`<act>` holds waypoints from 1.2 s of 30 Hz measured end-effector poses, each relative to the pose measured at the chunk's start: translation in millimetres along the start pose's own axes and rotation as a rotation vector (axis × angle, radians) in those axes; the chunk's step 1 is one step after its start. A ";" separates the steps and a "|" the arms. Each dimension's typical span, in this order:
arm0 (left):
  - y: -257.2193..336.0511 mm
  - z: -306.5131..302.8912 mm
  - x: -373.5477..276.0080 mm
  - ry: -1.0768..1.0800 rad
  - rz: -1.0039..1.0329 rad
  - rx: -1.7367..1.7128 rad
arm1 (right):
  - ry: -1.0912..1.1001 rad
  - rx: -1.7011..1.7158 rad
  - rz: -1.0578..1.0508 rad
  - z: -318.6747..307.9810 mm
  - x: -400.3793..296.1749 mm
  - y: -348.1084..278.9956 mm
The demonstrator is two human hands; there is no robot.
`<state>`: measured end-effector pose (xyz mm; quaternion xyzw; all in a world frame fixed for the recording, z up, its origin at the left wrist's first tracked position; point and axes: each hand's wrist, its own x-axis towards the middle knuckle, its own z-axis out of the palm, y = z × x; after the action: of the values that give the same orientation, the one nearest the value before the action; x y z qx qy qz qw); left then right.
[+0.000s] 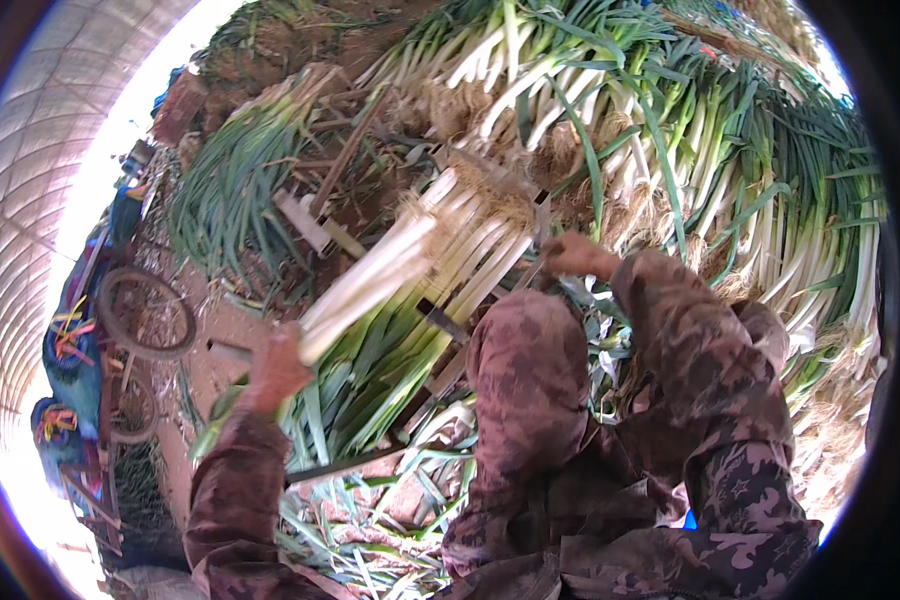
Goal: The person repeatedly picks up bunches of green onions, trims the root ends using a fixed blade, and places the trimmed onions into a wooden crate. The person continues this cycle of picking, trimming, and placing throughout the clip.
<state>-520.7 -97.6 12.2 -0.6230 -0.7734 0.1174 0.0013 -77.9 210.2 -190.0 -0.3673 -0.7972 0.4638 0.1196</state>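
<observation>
My left hand (277, 367) is closed around the leafy end of a bunch of leeks (379, 270), its white stems slanting up and right. Under and beside that bunch, more leeks (487, 255) lie side by side across a low metal frame (442, 321), their roots at the upper end. My right hand (574, 255) is curled at an upright metal piece (542, 217) of the frame, beside the root ends. Whether its fingers grip the metal or something else cannot be made out. My bent knee (529, 360) is close to the frame's right side.
Large heaps of leeks (720, 165) with roots lie along the top and right. Another pile (232, 187) stands at upper left, near wooden bars (349, 154). Trimmed leaves (375, 540) litter the ground below. A wheeled cart (146, 313) with wrapped bundles is at far left.
</observation>
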 end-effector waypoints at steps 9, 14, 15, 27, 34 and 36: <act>103.5 131.7 178.2 -0.053 -0.172 0.098 | -0.015 -0.050 0.005 88.2 47.8 -53.4; 132.6 130.4 176.7 -0.082 -0.098 -0.077 | 0.368 -0.398 -0.237 137.7 138.1 -55.3; 125.9 128.7 178.8 -0.143 -0.099 -0.121 | 0.278 -0.393 -0.160 141.3 149.8 -55.2; 97.5 134.3 199.7 -0.066 0.538 -0.061 | -0.295 0.018 -0.208 63.6 143.8 -42.6; 103.4 135.6 195.6 0.005 0.539 -0.100 | 0.088 0.819 0.235 -127.3 172.9 26.7; 98.7 137.6 200.1 -0.023 0.546 -0.139 | 0.142 0.886 0.277 -115.6 226.3 76.1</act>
<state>-490.8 89.8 -168.5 -0.8054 -0.5832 0.0673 -0.0819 -139.2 466.0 -224.4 -0.4145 -0.4557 0.7449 0.2562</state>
